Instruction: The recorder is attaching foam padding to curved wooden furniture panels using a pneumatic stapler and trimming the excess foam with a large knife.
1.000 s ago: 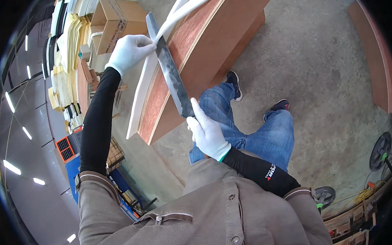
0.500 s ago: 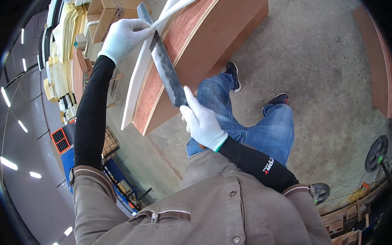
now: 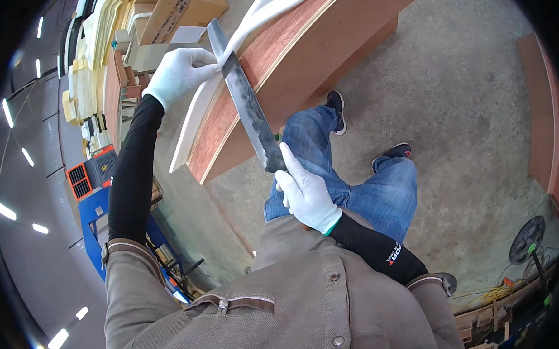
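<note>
My gloved left hand [image 3: 182, 78] pinches a white foam-like strip [image 3: 257, 26], which is lifted from the curved edge of a reddish-brown wooden piece [image 3: 324, 54]. In my right hand [image 3: 308, 198], also gloved, is the handle end of a long knife [image 3: 249, 104] with a dark, smeared blade. The fingers hide the handle. The blade lies slantwise over the wooden edge, and its far part passes under the strip close to my left fingertips. Below the blade, a white layer [image 3: 192, 125] still runs along the edge of the wood.
A cardboard box [image 3: 182, 16] and stacked pale sheets [image 3: 105, 32] stand at the far left. A blue frame [image 3: 94, 223] is beside my left arm. At the right are a brown panel [image 3: 535, 110], a black round disc on a stand [image 3: 525, 240] and yellow cable [image 3: 497, 293].
The knife and my right hand have drawn back toward me and slightly right. My left hand and the strip sit a little lower in view; the whole view has also shifted somewhat.
</note>
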`<state>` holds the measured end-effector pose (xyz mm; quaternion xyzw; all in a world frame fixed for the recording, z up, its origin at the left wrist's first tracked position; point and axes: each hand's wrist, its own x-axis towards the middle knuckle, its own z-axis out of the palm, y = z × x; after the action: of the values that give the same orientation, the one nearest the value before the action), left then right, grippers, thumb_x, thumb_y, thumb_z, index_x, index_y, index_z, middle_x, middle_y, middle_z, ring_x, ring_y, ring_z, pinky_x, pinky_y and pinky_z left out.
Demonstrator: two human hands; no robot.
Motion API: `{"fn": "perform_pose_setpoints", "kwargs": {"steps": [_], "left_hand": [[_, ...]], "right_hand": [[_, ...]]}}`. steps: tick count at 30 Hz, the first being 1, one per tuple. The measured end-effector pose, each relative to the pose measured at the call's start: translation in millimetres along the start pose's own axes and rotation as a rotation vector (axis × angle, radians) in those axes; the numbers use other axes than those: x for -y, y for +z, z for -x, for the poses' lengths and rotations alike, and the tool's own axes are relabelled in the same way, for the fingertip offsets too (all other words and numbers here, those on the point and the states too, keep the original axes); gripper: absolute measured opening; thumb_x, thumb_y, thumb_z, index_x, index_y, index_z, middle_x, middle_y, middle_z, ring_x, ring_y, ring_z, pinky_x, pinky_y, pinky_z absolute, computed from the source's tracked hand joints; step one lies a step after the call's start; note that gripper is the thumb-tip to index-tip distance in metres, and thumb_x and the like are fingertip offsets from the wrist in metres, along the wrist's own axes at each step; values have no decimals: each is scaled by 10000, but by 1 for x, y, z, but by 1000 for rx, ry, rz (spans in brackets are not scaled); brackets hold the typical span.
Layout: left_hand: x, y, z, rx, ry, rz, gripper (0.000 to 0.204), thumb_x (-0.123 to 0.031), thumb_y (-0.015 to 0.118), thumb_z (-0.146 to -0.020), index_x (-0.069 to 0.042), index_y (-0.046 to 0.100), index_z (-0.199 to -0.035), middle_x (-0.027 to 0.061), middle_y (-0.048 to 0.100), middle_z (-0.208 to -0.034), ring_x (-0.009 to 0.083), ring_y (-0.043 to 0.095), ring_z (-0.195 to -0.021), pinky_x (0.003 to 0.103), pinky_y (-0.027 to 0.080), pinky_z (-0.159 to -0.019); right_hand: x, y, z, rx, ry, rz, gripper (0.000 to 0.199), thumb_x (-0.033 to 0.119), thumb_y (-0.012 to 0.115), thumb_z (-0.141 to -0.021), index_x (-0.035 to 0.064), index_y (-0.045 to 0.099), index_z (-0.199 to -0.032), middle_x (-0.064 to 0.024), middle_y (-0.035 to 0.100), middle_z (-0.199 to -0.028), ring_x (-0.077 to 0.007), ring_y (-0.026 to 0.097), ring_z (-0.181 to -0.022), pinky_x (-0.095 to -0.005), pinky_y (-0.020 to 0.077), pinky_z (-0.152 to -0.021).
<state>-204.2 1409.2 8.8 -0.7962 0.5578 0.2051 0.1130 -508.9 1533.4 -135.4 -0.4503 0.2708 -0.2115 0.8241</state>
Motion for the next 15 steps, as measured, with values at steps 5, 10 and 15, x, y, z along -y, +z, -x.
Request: {"fn": "perform_pose_setpoints", "kwargs": {"steps": [5, 10, 15], "left_hand": [[13, 0, 0, -100, 12, -36, 301, -279, 717, -919, 4, 752, -1016, 87, 733, -816, 115, 650, -738, 293, 534, -750], [17, 2, -3, -119, 62, -24, 300, -276, 711, -924, 6, 750, -1018, 76, 727, -798, 103, 644, -726, 289, 531, -726], [20, 4, -4, -139, 40, -19, 295, -267, 709, -924, 3, 748, -1035, 91, 733, -818, 112, 649, -728, 288, 534, -733]], "right_hand": [[8, 8, -22, 4, -29, 15, 560, 199, 554, -1025, 11, 381, -1523, -174, 634, -834, -302, 656, -733, -386, 515, -695], [11, 22, -77, -53, -124, -14, 537, 192, 577, -1014, -39, 421, -1472, -305, 661, -975, -407, 689, -856, -436, 522, -738], [6, 36, -73, -95, -165, -32, 533, 194, 568, -1016, -37, 421, -1473, -324, 666, -1040, -428, 687, -941, -435, 531, -776]]}}
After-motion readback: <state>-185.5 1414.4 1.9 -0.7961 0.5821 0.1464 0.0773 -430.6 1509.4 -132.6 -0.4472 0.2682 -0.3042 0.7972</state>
